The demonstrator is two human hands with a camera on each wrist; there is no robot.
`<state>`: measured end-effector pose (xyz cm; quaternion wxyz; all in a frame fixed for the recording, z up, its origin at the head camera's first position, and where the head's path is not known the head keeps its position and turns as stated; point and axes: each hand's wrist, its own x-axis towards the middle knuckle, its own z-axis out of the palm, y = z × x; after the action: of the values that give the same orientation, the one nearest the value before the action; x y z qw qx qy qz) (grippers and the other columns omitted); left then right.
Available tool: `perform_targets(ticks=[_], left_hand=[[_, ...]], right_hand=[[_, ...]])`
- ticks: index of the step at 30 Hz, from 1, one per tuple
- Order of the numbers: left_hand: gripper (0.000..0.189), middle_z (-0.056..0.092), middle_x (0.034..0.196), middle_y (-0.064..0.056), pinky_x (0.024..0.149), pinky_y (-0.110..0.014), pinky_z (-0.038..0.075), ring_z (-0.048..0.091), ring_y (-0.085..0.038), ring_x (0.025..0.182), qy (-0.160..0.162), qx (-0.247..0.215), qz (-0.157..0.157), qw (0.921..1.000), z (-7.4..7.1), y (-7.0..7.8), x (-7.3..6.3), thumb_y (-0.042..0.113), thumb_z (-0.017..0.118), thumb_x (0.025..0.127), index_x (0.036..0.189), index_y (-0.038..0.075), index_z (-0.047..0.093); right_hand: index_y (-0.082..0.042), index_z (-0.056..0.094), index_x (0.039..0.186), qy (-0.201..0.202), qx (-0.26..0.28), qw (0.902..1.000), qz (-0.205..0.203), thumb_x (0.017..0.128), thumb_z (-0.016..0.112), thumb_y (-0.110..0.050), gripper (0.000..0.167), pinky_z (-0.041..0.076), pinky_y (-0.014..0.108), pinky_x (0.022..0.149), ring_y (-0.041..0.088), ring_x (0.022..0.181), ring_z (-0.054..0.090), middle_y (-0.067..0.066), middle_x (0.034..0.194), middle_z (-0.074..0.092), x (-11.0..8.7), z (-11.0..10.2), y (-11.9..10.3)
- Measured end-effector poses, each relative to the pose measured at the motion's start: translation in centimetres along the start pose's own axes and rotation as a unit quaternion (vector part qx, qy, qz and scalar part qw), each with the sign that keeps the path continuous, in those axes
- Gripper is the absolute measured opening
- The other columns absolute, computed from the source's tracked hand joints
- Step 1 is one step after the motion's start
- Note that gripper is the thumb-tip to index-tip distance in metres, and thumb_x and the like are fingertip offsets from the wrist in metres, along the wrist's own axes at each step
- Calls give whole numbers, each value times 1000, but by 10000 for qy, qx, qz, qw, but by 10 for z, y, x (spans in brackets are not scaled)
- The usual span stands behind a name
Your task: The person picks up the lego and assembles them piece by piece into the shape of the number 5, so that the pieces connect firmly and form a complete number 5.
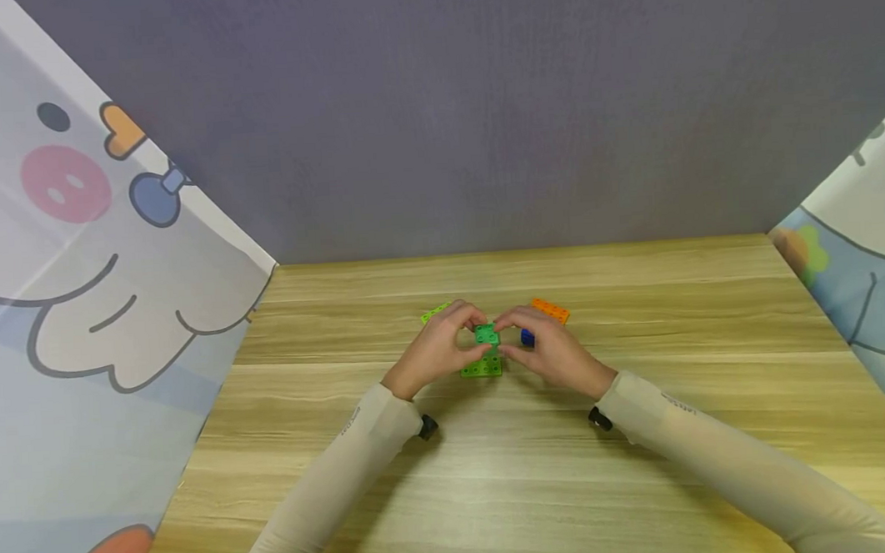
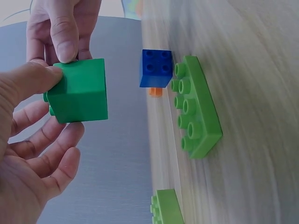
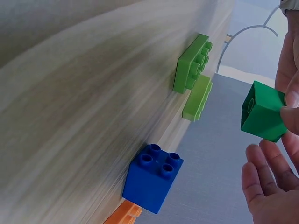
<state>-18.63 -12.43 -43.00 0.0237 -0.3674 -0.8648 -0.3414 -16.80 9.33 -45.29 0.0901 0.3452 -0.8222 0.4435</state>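
Note:
A dark green building brick [image 1: 486, 334] is held up above the table between both hands. In the left wrist view, the thumb of the left hand [image 1: 435, 350] lies on a corner of this brick [image 2: 81, 91], with fingers beneath it. From the other side the right hand [image 1: 557, 352] pinches it too; in the right wrist view its thumb and fingertips meet the brick [image 3: 262, 113], whose hollow underside partly shows. On the table below lies a flat light green brick [image 1: 481, 368] with studs up, apart from the held one.
A blue brick [image 3: 152, 179] stands beside the right hand, near an orange flat brick [image 1: 550, 310]. Behind the left hand lies a yellow-green flat brick [image 1: 435, 312], partly covered. A grey wall [image 1: 480, 124] rises behind the wooden table [image 1: 513, 481]; patterned panels [image 1: 115, 327] flank it.

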Motion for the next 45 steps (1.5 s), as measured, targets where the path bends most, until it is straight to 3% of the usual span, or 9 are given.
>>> perform_targets(ticks=[10,14,18,25,38,45], left_hand=[[28,55,102,5,83,-42,49,56,-23,94,-92,-607,27,9981,-1,-5,-1,14,75,82,104,13,59],[28,55,101,6,83,-42,49,56,-20,94,-56,-702,81,9975,0,-9,-3,14,75,82,105,14,59],[26,56,99,4,80,-43,49,57,-26,92,-24,-755,137,9970,2,-12,-4,12,75,82,103,12,60],[25,57,98,4,80,-39,51,58,-21,91,-80,-683,4,9976,10,-15,-7,10,76,81,101,11,61],[25,55,98,5,80,-28,51,59,-17,91,-148,-397,-12,9991,22,-24,-13,11,77,80,100,12,61],[25,55,97,5,81,-27,51,59,-13,91,-182,-398,5,9990,26,-28,-14,10,78,79,99,11,62]], right_hand=[[-14,66,105,56,119,9999,-37,81,76,-7,27,49,44,87,13,100,58,-5,105,63,-1,0,2],[-15,66,104,67,107,9999,2,82,75,-9,25,49,44,86,12,100,58,-6,105,62,-2,-2,3],[-15,65,104,64,114,9999,5,81,75,-7,26,50,44,84,14,98,59,-6,105,62,-3,-2,4],[-12,67,102,0,61,10000,51,79,76,-3,27,50,45,83,19,95,61,-3,101,64,-6,3,9],[-10,67,105,-227,32,9983,535,82,75,-8,24,53,41,80,25,94,64,-1,103,66,-10,11,13],[-10,67,106,-299,41,9980,548,81,75,-7,26,54,35,79,21,92,64,0,105,66,-10,12,14]])
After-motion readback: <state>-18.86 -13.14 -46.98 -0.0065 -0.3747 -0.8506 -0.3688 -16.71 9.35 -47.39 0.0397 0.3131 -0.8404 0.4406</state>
